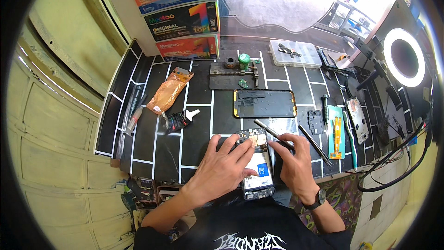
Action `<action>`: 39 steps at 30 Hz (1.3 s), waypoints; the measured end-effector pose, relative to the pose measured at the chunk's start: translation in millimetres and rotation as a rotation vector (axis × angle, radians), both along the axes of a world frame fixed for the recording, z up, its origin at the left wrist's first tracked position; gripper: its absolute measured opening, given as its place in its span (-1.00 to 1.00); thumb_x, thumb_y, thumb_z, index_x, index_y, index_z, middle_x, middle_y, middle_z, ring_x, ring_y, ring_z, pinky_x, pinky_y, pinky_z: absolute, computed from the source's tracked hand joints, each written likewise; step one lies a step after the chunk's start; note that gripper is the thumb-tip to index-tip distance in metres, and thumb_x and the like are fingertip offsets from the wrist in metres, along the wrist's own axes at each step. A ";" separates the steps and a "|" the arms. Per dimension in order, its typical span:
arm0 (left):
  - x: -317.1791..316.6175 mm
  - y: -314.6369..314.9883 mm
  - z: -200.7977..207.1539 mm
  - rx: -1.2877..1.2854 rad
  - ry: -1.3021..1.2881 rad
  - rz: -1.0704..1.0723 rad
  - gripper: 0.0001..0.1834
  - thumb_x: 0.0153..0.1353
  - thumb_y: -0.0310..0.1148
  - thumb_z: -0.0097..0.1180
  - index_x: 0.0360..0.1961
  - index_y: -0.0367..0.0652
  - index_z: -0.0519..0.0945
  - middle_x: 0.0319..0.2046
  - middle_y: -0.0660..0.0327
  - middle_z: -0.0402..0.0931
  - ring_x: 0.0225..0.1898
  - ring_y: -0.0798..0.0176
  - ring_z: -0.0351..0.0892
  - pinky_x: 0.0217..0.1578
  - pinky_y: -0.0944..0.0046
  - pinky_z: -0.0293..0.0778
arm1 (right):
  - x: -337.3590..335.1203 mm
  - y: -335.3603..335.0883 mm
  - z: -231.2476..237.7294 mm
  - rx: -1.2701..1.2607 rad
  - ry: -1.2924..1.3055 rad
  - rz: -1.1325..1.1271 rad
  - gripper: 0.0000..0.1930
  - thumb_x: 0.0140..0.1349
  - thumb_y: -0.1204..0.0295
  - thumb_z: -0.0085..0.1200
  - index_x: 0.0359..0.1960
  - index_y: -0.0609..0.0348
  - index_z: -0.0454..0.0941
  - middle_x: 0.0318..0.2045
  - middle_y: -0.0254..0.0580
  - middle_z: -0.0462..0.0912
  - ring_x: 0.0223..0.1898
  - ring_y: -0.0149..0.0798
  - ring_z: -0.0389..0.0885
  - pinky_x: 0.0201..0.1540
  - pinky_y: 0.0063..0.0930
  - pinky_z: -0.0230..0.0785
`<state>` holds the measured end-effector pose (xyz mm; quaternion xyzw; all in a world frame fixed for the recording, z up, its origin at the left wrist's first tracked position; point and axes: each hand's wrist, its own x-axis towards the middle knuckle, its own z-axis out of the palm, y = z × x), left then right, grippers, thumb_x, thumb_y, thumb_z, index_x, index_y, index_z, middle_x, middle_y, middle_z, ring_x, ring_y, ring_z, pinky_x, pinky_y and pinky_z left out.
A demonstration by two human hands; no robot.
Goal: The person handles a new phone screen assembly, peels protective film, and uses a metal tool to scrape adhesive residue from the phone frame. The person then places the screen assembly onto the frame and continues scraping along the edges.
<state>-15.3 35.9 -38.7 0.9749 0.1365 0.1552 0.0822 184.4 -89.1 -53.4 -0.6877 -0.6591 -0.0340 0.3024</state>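
Note:
An opened phone [257,164] lies lengthwise in front of me, with its circuit board exposed at the top and its white and blue battery below. My left hand [223,169] rests over its left side, fingers spread, fingertips on the board and thumb across the battery. At the phone's upper right edge, my right hand [296,162] has curled fingers, with thumb and index close together. A slim grey rod-like tool [267,128] passes between or beneath them; whether they grip it is unclear. Beyond the phone lies a dark panel with yellow corners [264,103].
Tweezers [314,143], a screwdriver [325,109] and a teal plate with an orange flex cable [336,132] lie right. A clamp holder [222,82], a copper-coloured pouch [170,90] and a black tube [178,121] lie farther off. A ring light [390,58] stands right.

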 end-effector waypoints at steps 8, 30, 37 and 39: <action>-6.8 5.7 1.8 -0.021 0.058 -0.056 -0.28 0.15 0.14 0.32 0.19 -0.13 0.58 0.31 0.19 0.45 0.34 0.02 0.30 0.33 -0.30 0.11 | -28.0 -22.3 7.6 0.015 0.156 -0.057 -0.61 0.14 0.68 0.22 0.04 0.16 0.67 -0.09 -0.05 0.59 -0.14 -0.05 0.60 -0.12 -0.21 0.43; 7.7 -40.9 -12.3 -0.229 -0.187 0.199 -0.15 0.15 -0.10 0.40 0.38 -0.28 0.35 0.37 -0.02 0.40 0.20 -0.24 0.38 0.27 -0.16 0.28 | -42.0 18.5 18.2 -0.069 0.493 -0.268 -0.73 0.31 0.47 0.21 -0.06 0.46 0.57 -0.31 0.23 0.68 -0.28 0.24 0.68 -0.21 -0.05 0.52; 7.8 -40.7 -17.3 -0.299 -0.290 0.159 -0.14 0.20 -0.11 0.40 0.35 -0.42 0.32 0.33 -0.25 0.37 0.24 -0.35 0.36 0.33 -0.18 0.24 | -38.5 31.4 31.7 -0.187 0.693 -0.288 -0.76 0.32 0.42 0.20 -0.30 0.46 0.58 -0.41 0.24 0.70 -0.32 0.18 0.74 -0.25 -0.08 0.54; 5.7 -40.2 -20.2 -0.289 -0.298 0.174 -0.13 0.20 -0.11 0.40 0.36 -0.44 0.31 0.33 -0.26 0.37 0.25 -0.36 0.36 0.34 -0.19 0.23 | -39.8 36.1 33.3 -0.240 0.667 -0.270 -0.73 0.33 0.39 0.20 -0.35 0.46 0.58 -0.44 0.24 0.70 -0.34 0.16 0.75 -0.26 -0.10 0.55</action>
